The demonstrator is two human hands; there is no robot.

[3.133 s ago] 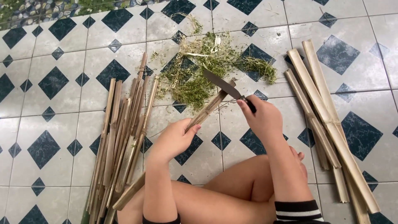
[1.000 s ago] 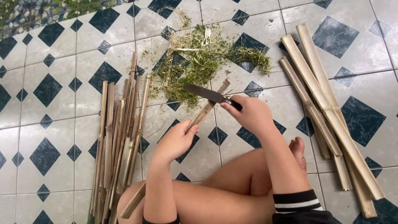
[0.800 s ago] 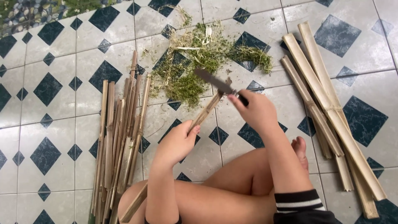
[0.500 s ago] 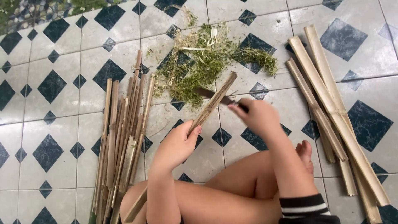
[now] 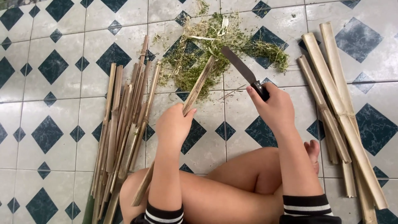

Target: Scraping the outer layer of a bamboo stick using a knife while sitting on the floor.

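My left hand (image 5: pixel 175 126) grips a long bamboo strip (image 5: pixel 199 85) that slants up and away from my lap, its far end over the green shavings. My right hand (image 5: pixel 275 108) is shut on the black handle of a knife (image 5: pixel 239 66), whose dark blade points up and to the left. The blade is lifted clear of the strip, a short way to its right. My bare legs are crossed on the tiled floor beneath both arms.
A bundle of thin bamboo strips (image 5: pixel 124 120) lies on the floor at my left. Wider pale bamboo slats (image 5: pixel 340 112) lie at my right. A heap of green shavings (image 5: pixel 207 49) covers the tiles ahead. The floor is white tile with dark diamonds (image 5: pixel 54 66).
The knife lay across the strip a second ago; now the blade has lifted off and swung to the right. My left hand has kept its hold on the strip.
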